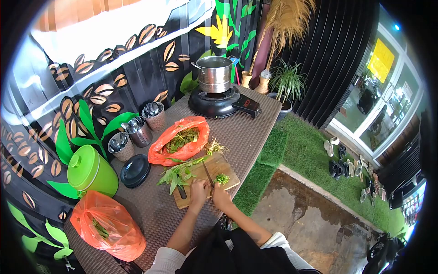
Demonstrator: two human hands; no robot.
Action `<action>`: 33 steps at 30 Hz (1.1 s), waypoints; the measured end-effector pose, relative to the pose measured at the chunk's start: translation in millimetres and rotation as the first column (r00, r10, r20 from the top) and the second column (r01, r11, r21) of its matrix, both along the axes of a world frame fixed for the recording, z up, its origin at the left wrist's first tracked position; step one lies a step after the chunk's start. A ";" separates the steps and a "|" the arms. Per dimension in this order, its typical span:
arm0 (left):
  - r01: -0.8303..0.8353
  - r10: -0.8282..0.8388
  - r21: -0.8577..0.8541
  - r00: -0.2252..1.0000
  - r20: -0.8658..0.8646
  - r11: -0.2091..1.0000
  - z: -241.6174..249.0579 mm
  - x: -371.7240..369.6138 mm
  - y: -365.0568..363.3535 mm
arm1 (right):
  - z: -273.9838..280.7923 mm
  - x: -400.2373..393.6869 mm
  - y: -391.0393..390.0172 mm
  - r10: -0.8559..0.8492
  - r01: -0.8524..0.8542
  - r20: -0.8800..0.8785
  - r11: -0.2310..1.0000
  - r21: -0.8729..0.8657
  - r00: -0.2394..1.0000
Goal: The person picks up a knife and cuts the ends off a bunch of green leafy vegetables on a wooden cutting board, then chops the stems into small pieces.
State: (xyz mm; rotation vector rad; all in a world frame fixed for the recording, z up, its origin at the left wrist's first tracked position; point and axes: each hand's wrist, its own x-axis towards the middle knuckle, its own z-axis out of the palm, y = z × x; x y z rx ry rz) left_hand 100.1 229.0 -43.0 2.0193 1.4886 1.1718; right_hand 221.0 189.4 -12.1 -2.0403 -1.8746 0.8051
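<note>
A wooden cutting board (228, 170) lies at the front edge of the table. My right hand (221, 197) is closed around the handle end of a knife (208, 174), its blade pointing away from me over the board. Right beside it, my left hand (198, 192) has its fingers curled in close to the knife; what they pinch is hidden. Chopped greens (222, 178) form a small heap just right of the blade. Leafy green stems (179, 175) spread over the board's left side. Pale root ends (214, 146) sit at its far edge.
An open orange bag (157, 153) of greens stands behind the board, another orange bag (109, 228) at the left. Nearby are a green lidded bucket (93, 171), dark plates (135, 171) and cutlery cups (154, 117). A metal pot (214, 75) sits on a portable stove (212, 104).
</note>
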 end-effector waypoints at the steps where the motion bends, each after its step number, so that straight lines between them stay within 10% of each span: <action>1: 0.003 -0.003 -0.005 1.000 -0.018 1.000 1.5 0.3 -0.8 | -10.2 6.4 5.4 -0.001 0.001 0.001 1.000 -0.001 1.000; 23: -0.070 0.076 0.041 0.982 -0.171 0.997 0.7 12.9 -0.9 | 11.9 23.7 -0.7 -0.077 0.077 -0.025 0.997 -0.013 0.997; 33: 0.003 -0.002 -0.041 0.999 0.044 0.999 17.7 30.3 4.1 | 11.9 12.8 -10.2 -0.116 0.116 0.005 0.993 -0.018 0.993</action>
